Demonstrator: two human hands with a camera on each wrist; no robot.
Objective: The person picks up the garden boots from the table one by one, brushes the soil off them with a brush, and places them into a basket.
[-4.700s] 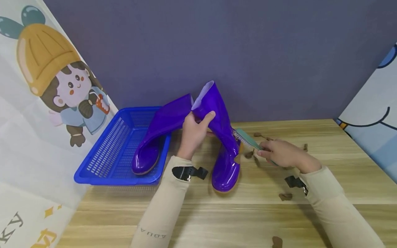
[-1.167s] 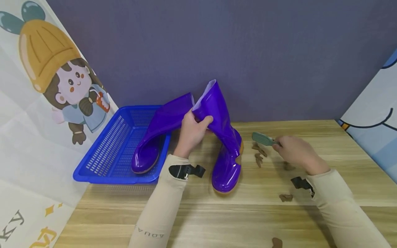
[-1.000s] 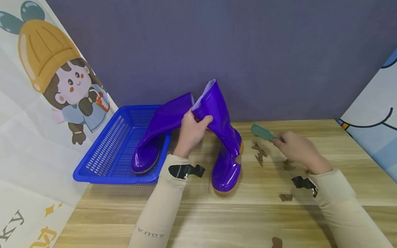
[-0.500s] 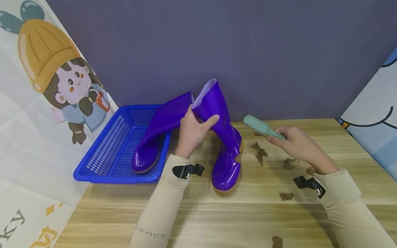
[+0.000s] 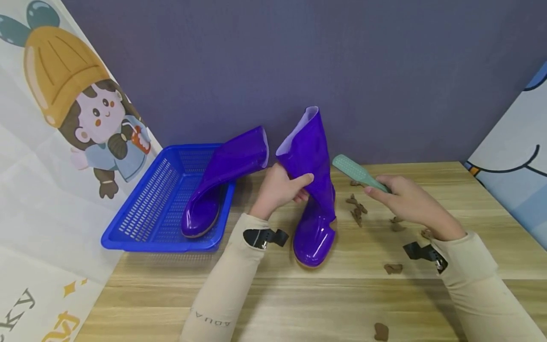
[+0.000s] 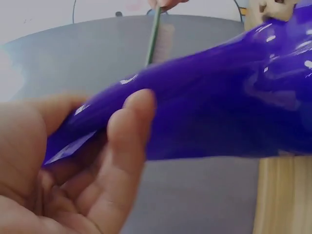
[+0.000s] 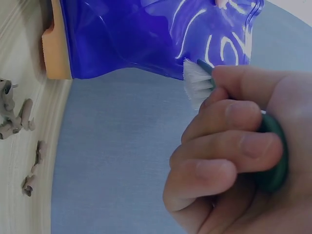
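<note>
A glossy purple rain boot (image 5: 314, 237) stands on the wooden table, its shaft leaning back and its pale lining showing at the top. My left hand (image 5: 282, 187) grips the shaft below the opening, thumb over the near side. In the left wrist view, a brown clump (image 6: 277, 9) sticks to the boot past the shaft. My right hand (image 5: 412, 202) holds a green scrubbing brush (image 5: 354, 171) by its handle, to the right of the boot. White bristles (image 7: 196, 83) face the boot in the right wrist view. Fingers (image 7: 219, 151) curl round the handle.
A second purple boot (image 5: 239, 154) leans in a blue plastic basket (image 5: 164, 247) at the left, its shaft over the rim. Several brown clumps (image 5: 356, 211) lie on the table (image 5: 273, 304) around the right hand. A grey-blue wall (image 5: 384, 85) rises behind.
Earlier the brush worked at the boot's heel side; it then passed over clumps on the table and rose beside the shaft. The left hand has shifted right, turning the boot's shaft with it.
</note>
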